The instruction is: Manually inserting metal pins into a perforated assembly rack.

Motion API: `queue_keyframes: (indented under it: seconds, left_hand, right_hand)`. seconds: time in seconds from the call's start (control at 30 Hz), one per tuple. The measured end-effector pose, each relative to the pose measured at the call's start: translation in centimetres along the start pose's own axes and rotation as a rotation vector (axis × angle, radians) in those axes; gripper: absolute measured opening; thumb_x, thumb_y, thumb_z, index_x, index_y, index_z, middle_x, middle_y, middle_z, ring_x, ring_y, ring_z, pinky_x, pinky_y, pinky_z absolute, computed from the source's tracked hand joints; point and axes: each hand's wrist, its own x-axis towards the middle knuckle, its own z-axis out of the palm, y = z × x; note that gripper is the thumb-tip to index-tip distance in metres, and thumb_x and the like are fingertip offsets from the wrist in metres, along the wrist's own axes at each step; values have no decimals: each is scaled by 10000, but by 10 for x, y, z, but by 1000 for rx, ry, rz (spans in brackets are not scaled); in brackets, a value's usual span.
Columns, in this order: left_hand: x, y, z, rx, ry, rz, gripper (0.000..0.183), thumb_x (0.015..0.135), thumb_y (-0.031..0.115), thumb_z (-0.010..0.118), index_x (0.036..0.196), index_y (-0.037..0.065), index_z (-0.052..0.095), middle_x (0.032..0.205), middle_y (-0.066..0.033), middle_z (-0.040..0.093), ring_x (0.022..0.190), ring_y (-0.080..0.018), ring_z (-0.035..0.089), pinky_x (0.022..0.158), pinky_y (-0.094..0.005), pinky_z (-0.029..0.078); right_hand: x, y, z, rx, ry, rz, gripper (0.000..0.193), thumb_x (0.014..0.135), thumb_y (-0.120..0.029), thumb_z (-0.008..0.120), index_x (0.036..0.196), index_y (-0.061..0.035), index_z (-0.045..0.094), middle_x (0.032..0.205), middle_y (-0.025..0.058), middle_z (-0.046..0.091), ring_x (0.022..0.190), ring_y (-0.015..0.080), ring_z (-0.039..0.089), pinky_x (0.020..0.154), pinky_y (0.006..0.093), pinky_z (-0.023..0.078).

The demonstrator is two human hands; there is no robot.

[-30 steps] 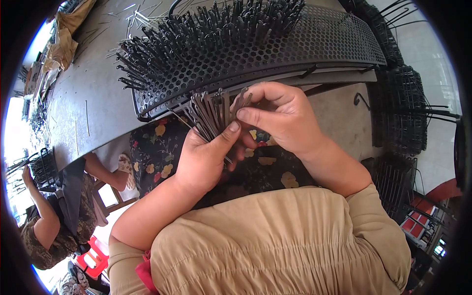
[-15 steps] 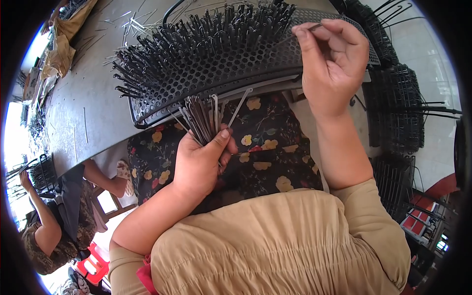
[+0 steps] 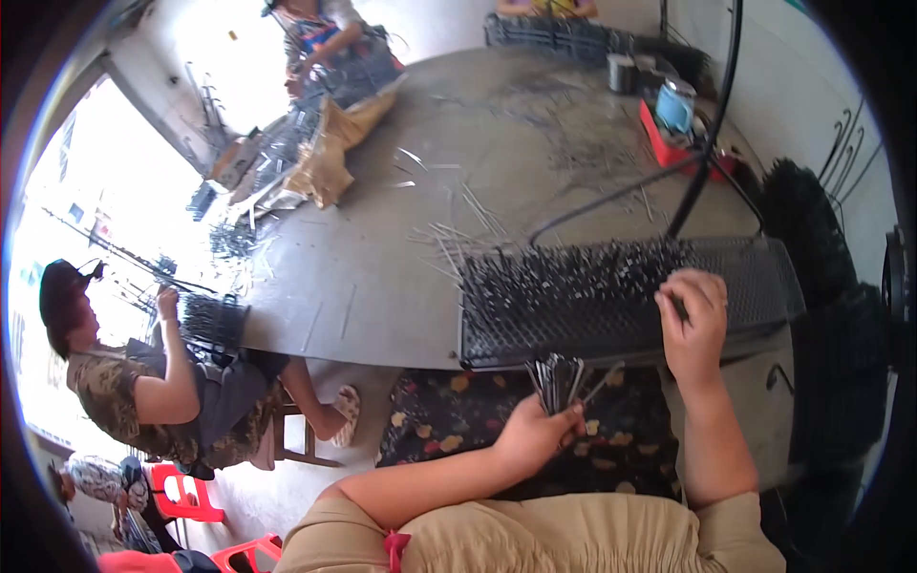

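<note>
Beside the perforated rack point(image 3: 750, 269), my left hand point(image 3: 537, 435) clasps metal strips point(image 3: 553, 384) low, likely leaving tips free; right hand's point(image 3: 694, 320) contents, I can't tell.

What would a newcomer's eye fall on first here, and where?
Probably the black perforated metal rack, bristling with thin dark strips, on the near edge of the grey table. Below it, the left hand holds a fanned bundle of metal strips. At upper right, a blue cup and red tray stand out.
</note>
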Motion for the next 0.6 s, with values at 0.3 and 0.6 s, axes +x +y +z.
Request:
queue_keyframes:
  seconds: [0.3,0.6]
  left_hand:
    - [-8,3,-3,-177,-48,15,118,983,156,563,886,91,582,735,-6,603,576,-78,497,461,-224,358]
    - [-6,5,-11,-454,-419,-148,112,994,193,548,952,95,583,791,-29,627,574,-93,499,457,-233,345]
  right_hand:
    - [-54,-61,-4,1031,-359,832,229,911,30,594,1138,-1,603,938,100,683,739,92,599,655,218,490]
    - [-64,-46,-5,1362,-408,854,204,916,14,620,1118,-12,626,934,98,708,737,84,610,629,213,483]
